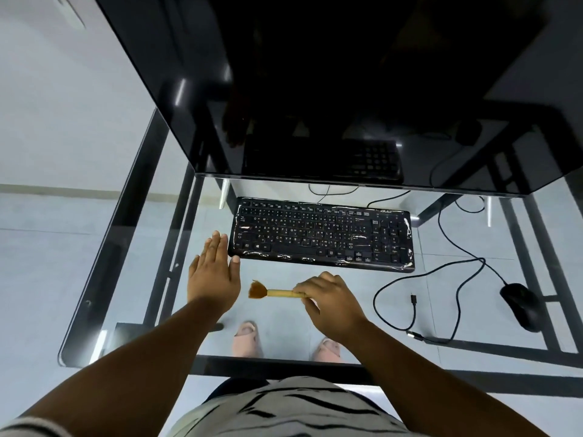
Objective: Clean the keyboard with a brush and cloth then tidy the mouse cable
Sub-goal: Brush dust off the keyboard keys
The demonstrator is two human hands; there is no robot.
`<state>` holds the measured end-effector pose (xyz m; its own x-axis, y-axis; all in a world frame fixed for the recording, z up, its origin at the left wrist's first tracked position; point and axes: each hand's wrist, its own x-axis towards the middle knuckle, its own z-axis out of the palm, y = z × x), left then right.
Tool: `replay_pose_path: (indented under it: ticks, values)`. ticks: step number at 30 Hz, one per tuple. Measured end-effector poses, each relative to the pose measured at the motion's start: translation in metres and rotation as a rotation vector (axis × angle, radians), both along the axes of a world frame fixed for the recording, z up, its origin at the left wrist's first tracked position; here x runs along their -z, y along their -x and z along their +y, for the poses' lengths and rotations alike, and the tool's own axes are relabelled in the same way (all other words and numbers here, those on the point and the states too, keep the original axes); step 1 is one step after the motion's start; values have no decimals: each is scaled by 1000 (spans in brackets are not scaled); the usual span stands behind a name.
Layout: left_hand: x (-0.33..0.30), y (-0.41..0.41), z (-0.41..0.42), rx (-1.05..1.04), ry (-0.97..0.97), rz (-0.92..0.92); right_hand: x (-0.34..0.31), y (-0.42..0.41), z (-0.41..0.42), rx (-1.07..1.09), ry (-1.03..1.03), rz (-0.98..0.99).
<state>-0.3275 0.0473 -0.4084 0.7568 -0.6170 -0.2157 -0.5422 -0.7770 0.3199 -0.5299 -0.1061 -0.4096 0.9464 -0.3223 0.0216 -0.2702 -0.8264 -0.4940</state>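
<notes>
We're early on, we reckon: brushing not begun, no cloth in view. Right hand point(331, 299) grips the small bamboo-handled brush w/ brown bristles point(274, 292) above the glass worktop point(132, 279). Left hand point(212, 272) flat, fingers straight, beside the black plastic-wrapped keyboard point(321, 234). Black mouse cable point(454, 234) loose, untidied.

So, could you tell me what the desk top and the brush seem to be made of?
Desk top: clear glass, glossy; the floor, the dark frame and the person's feet show through it. Brush, gripped by the right hand: pale yellowish handle, probably wood or bamboo, with reddish-brown bristles; natural or synthetic, I cannot tell.
</notes>
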Motion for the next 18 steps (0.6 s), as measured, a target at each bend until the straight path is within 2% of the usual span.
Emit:
replay_pose_path:
  ticks: [7, 11, 18]
  values:
    - [-6, -3, 0, 14, 2, -25, -5, -8, 2, -10, -16, 39]
    - [-26, -17, -6, 13, 38, -89, -26, -28, -5, 47, -69, -42]
    - [-96, -60, -14, 0, 208, -266, -106, -101, -22, 106, -126, -287]
